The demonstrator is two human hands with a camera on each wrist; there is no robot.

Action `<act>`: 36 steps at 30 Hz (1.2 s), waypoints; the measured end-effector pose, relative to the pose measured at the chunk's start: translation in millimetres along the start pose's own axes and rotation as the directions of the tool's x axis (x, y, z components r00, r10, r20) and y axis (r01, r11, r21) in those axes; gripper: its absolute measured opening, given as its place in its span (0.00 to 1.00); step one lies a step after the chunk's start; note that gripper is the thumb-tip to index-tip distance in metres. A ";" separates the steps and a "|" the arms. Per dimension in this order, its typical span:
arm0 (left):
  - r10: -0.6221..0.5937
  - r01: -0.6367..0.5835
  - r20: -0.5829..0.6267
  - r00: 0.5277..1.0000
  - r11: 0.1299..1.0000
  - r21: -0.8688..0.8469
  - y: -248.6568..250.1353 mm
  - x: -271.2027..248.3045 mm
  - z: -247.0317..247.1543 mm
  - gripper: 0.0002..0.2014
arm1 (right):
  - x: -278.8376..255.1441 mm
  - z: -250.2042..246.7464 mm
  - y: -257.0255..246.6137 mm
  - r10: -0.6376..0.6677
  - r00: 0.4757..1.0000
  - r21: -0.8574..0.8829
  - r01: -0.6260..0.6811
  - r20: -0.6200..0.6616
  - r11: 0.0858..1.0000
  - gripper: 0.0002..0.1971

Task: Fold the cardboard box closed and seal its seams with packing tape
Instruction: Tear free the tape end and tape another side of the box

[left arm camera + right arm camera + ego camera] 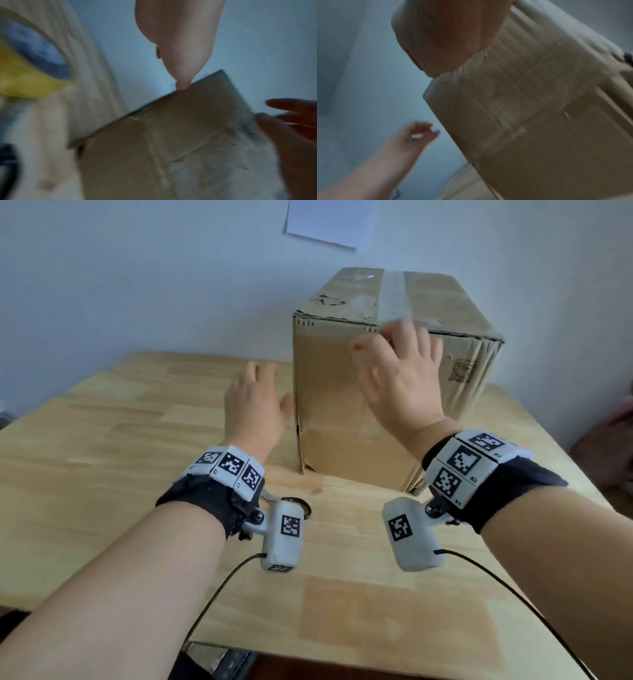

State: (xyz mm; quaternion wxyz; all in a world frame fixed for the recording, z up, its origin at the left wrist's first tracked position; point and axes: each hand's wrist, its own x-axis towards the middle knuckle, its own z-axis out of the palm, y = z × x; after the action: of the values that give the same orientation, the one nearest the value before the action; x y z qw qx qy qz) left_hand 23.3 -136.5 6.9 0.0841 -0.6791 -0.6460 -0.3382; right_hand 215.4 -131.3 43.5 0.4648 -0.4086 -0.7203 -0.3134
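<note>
Both hands (pixel 329 392) open beside cardboard box (pixel 346 419)

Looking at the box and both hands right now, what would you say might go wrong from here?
The box stands tall on end, so a push from the right hand at its top edge may tip it. The tape on top looks wrinkled and may peel. The left hand beside the box holds nothing, so nothing steadies it.

Head view bright, soft daylight, edges bowed; both wrist views dim, bluish, motion-smeared.

Brown cardboard box (pixel 359 392), pale wooden table (pixel 120 440), black-and-white checkered wrist markers (pixel 233 463).
</note>
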 end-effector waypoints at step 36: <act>0.483 -0.513 0.195 0.854 0.844 0.157 105.5 72.1 -12.1 0.30 | 30.9 -42.8 63.5 0.195 0.713 -0.326 0.050 0.674 0.944 0.47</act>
State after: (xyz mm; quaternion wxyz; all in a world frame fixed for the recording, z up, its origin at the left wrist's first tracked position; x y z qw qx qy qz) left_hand 113.0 -99.9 91.1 0.1899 -0.8347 -0.4826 -0.1855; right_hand 281.7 -127.9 92.6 0.0982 -0.5944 -0.7642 -0.2302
